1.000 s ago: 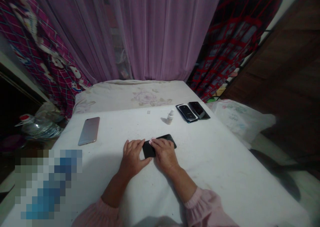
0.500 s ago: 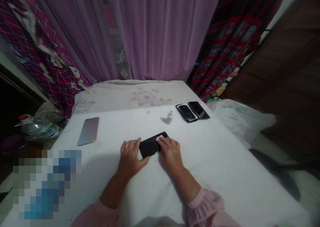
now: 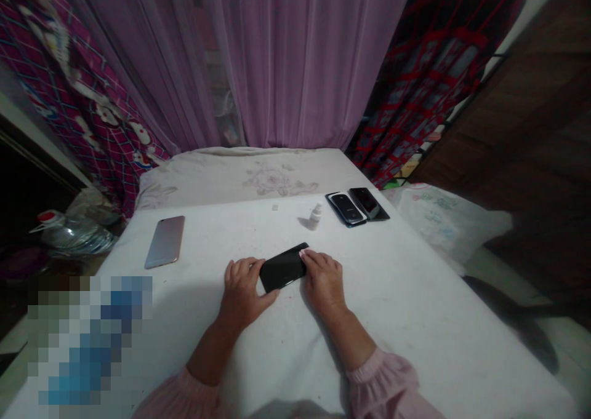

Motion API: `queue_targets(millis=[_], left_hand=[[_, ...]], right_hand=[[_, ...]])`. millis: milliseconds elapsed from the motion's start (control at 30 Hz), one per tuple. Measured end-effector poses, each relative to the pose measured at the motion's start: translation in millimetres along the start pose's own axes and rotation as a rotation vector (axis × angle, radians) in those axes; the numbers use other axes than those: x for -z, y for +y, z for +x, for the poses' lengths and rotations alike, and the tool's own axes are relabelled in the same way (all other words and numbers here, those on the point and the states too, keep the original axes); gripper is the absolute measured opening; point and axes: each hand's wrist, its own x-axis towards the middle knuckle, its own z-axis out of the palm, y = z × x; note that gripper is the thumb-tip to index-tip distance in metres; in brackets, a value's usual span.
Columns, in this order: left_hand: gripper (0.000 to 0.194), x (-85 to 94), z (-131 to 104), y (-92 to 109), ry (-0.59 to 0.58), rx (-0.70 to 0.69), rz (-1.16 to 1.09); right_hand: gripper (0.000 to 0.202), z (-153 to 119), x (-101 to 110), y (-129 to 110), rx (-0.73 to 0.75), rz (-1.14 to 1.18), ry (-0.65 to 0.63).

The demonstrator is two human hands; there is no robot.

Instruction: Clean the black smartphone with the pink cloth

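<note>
A black smartphone (image 3: pixel 283 267) lies slanted on the white tablecloth, its dark glossy face up. My left hand (image 3: pixel 242 287) grips the phone's left end, with the thumb at the near edge and the fingers at the far one. At the right end, my right hand (image 3: pixel 324 279) pinches a small pale pink cloth (image 3: pixel 302 254) against the phone; most of the cloth is hidden under the fingers. Beyond the phone stands a small white spray bottle (image 3: pixel 316 216), touched by neither hand.
A rose-gold phone (image 3: pixel 165 242) lies face down at the left. Several phones (image 3: pixel 347 209) rest in two groups at the back right. A tiny pale square (image 3: pixel 275 208) sits near the cloth's fold. Off the table are a clear water jug (image 3: pixel 76 231) and a white plastic bag (image 3: pixel 434 219).
My right hand has slid slightly right with the pink cloth, toward the phone's right end, uncovering more of the dark face. My left hand keeps its hold.
</note>
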Motion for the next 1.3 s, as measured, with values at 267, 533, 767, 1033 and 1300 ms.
queue_targets(millis=[267,533,767,1033,1300], left_hand=[[0.051,-3.5,-2,-3,-0.018,-0.014,0.038],[0.053,-3.4,-1,-5,-0.027,-0.010,0.033],[0.054,-4.4,-2,-5,-0.019,-0.017,0.033],[0.054,-4.7,-2,-6,-0.025,-0.017,0.047],[0.056,-6.6,-2,-13,-0.028,-0.028,0.037]], right_hand=[[0.050,-13,-2,-25,0.189,0.067,-0.077],[0.046,-7,4,-4,0.067,0.017,-0.024],[0.046,-11,4,-4,0.110,0.018,-0.022],[0.043,-27,4,-27,0.315,0.129,-0.057],[0.048,-17,9,5,0.094,0.028,-0.023]])
